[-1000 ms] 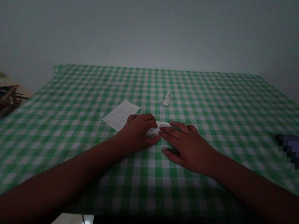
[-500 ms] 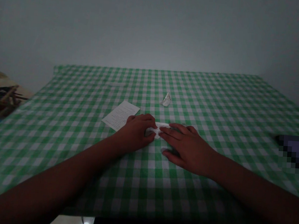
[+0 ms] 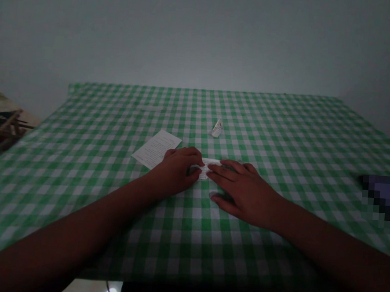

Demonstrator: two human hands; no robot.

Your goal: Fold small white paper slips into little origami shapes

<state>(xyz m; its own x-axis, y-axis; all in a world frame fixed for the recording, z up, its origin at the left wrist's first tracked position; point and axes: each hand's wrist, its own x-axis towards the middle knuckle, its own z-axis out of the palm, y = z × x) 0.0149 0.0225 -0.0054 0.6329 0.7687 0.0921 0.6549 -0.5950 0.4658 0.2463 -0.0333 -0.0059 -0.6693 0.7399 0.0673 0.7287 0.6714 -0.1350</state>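
Note:
My left hand (image 3: 175,173) curls over the left end of a folded white paper strip (image 3: 209,165), which lies low on the green-and-white gingham tablecloth (image 3: 241,254). My right hand (image 3: 241,193) lies flat, its fingers on the strip's right end and its thumb on the cloth below. The fingertips of both hands nearly meet, hiding the strip's middle. Left of my left hand lies a flat printed white sheet (image 3: 155,149). A small folded paper scrap (image 3: 217,128) stands farther back, beyond the strip.
The gingham cloth covers the table up to a plain pale wall (image 3: 201,40). A pixelated dark and purple object (image 3: 381,203) lies at the right edge. A colourful, unclear item (image 3: 1,127) shows beyond the table's left side.
My left hand has slid slightly right over the strip, covering more of it. My right hand has barely moved, and the sheet and scrap stay in place.

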